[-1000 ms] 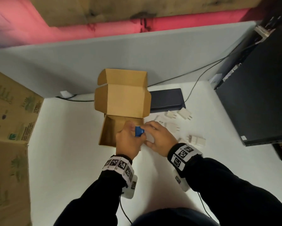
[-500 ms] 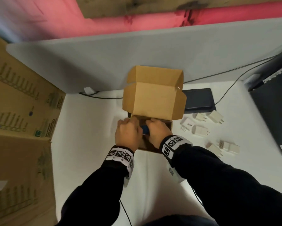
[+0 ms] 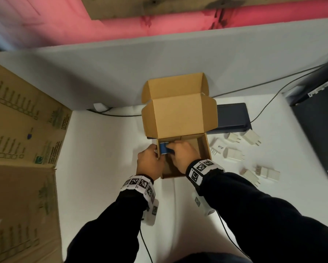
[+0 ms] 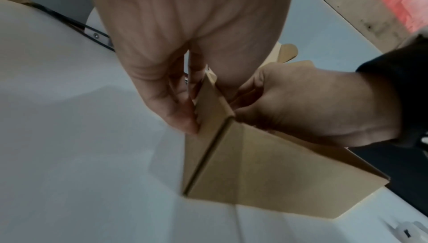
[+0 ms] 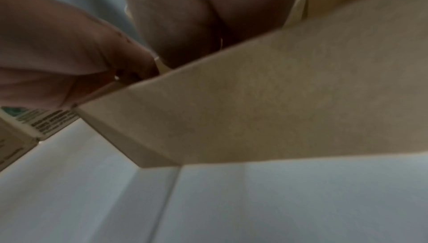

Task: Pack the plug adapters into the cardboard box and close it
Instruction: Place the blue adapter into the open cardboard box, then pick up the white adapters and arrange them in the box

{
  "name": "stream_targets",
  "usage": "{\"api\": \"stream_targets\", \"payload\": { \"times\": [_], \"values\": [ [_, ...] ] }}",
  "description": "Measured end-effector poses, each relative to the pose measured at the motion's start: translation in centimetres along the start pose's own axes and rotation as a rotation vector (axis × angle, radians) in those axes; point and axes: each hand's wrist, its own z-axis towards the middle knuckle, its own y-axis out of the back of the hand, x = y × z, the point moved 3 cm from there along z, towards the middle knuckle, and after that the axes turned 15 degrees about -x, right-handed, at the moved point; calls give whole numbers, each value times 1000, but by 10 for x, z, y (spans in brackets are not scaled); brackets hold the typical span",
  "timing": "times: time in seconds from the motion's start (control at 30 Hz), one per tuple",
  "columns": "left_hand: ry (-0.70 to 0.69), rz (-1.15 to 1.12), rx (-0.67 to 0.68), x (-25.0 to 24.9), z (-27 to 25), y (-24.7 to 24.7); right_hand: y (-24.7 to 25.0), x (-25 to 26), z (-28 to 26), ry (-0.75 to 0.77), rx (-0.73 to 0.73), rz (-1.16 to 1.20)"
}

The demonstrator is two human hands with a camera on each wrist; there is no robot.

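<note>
The open cardboard box (image 3: 205, 149) stands mid-table with its lid (image 3: 178, 114) raised behind it. A blue plug adapter (image 3: 164, 148) sits just inside the box's left wall, pinched by my right hand (image 3: 178, 153), which reaches into the box. My left hand (image 3: 150, 160) is at that same wall; in the left wrist view its fingers (image 4: 180, 111) lie on the outside of the box (image 4: 254, 164) with the thumb over the rim. Several white plug adapters (image 3: 233, 154) lie loose on the table to the right. The box floor under the hands is hidden.
A dark flat device (image 3: 231, 116) lies behind the box. A black computer case (image 3: 319, 130) fills the right side. Large printed cardboard cartons (image 3: 22, 130) stand on the left. A grey partition (image 3: 159, 63) closes the back, with cables (image 3: 269, 103) running along it.
Both hands have carried the blue adapter from the box's near edge in to its left wall. The left hand now grips that wall, and the lid stands more upright.
</note>
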Motion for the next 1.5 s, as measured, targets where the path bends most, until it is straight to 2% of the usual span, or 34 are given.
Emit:
{"api": "stream_targets", "payload": {
  "times": [0.1, 0.23, 0.3, 0.37, 0.47, 0.67, 0.8, 0.93, 1.17, 1.27, 1.33, 1.4, 1.5],
  "values": [
    [26, 32, 56, -5, -3, -6, 20, -4, -11, 9, -12, 35],
    [83, 121, 34, -18, -5, -11, 65, -31, -33, 26, -219, 82],
    [96, 138, 3, -25, -4, -12, 86, -59, -49, -26, -333, 95],
    [96, 158, -22, -32, -1, -15, 101, -92, -60, -138, -376, 37],
    [130, 222, -38, -38, 0, -21, 110, -124, -66, -246, -246, -88],
    [123, 236, -13, -38, -5, -39, 98, -121, -50, -73, -38, -337],
    [110, 198, 3, -35, -5, -43, 90, -120, -41, -87, -54, -398],
    [108, 150, -17, -31, -3, -45, 86, -125, -31, -73, -90, -346],
    [112, 127, -28, -28, -2, -47, 104, -134, -39, -206, -309, -61],
    [101, 125, -41, -30, -4, -47, 125, -123, -48, -181, -584, 90],
    [92, 122, -46, -31, -6, -46, 133, -104, -56, -70, -711, 199],
    [92, 112, -47, -32, -7, -45, 124, -78, -59, 71, -619, 240],
    [88, 109, -42, -32, -7, -44, 94, -51, -52, 125, -302, 114]
  ]
}}
